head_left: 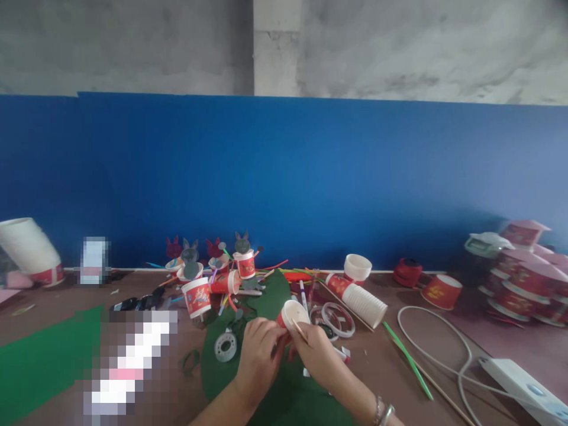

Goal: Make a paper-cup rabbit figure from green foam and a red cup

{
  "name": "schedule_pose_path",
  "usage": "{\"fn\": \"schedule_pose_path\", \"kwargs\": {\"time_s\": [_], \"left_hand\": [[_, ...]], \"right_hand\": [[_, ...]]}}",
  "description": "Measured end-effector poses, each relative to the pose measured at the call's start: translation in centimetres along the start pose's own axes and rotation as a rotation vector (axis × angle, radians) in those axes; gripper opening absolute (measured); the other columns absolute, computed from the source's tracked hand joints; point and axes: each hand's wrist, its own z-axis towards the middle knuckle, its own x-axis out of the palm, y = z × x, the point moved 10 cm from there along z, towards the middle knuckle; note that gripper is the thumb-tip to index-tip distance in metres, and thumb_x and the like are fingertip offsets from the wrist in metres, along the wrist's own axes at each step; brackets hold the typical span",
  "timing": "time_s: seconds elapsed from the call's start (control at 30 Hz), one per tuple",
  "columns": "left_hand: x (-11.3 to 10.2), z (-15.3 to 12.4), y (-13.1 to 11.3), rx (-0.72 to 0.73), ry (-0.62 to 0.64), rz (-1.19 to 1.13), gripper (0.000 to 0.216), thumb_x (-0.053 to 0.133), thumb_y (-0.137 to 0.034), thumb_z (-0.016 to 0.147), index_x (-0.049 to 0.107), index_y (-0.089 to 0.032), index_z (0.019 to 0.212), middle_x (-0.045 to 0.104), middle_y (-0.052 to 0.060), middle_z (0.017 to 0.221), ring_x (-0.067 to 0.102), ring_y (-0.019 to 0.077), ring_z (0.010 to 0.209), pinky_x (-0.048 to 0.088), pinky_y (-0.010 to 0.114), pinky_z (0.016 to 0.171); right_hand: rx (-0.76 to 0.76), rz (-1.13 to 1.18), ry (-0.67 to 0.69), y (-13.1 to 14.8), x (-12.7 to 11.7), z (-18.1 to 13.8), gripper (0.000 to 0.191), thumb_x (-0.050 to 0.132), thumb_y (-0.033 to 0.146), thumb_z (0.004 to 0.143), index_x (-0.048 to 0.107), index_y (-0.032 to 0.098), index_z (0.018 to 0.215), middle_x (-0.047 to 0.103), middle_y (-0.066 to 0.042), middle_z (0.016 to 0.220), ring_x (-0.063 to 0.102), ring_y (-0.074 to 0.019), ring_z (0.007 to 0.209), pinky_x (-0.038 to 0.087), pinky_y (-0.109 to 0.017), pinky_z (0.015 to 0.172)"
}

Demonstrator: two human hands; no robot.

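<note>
My left hand [260,352] and my right hand [316,350] meet over a green felt sheet [270,296] and both grip a small red and white paper cup [293,313], which lies tilted with its open mouth toward me. A thin wooden stick [300,332] runs across my right fingers at the cup's rim. A roll of clear tape [225,346] lies just left of my left hand. Clear plastic lids [338,318] lie just right of the cup.
Behind the hands stand several paper-cup figures with felt rabbit ears [242,257], loose cups [357,267], a lying stack of cups [361,302], straws and a marker. Stacked red bowls [523,284] sit far right, a white power strip [523,381] and cable front right.
</note>
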Motion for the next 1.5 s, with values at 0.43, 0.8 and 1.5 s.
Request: {"fn": "schedule_pose_path", "kwargs": {"time_s": [0.43, 0.8, 1.5], "left_hand": [[0.1, -0.2, 1.8, -0.217, -0.039, -0.07, 0.011, 0.052, -0.016, 0.081, 0.056, -0.019, 0.071, 0.061, 0.002, 0.071, 0.054, 0.018, 0.073, 0.036, 0.031, 0.07], [2.1, -1.5, 5.6, -0.675, -0.045, -0.534, 0.016, 0.052, -0.028, 0.076, 0.059, -0.017, 0.067, 0.062, 0.003, 0.067, 0.056, 0.0186, 0.067, 0.043, 0.029, 0.064], [3.6, -2.0, 4.7, -0.459, 0.032, -0.384, 0.065, 0.068, -0.028, 0.066, 0.045, -0.016, 0.125, 0.062, 0.015, 0.111, 0.059, 0.03, 0.099, 0.046, 0.045, 0.085]], "right_hand": [[0.037, 0.124, 0.019, 0.8, 0.7, -0.6, 0.044, 0.036, 0.04, 0.089, 0.052, 0.017, 0.056, 0.058, 0.0, 0.048, 0.05, -0.0112, 0.045, 0.037, -0.02, 0.048], [0.146, 0.316, 0.07, -0.9, 1.5, -0.2, 0.046, 0.04, 0.057, 0.083, 0.05, 0.017, 0.063, 0.058, -0.001, 0.043, 0.026, -0.0053, 0.031, 0.018, -0.019, 0.033], [0.162, 0.467, 0.106, -0.1, 0.8, -0.3, 0.029, 0.051, 0.041, 0.079, 0.059, 0.014, 0.071, 0.056, 0.001, 0.038, 0.028, -0.0051, 0.029, 0.015, -0.018, 0.034]]}}
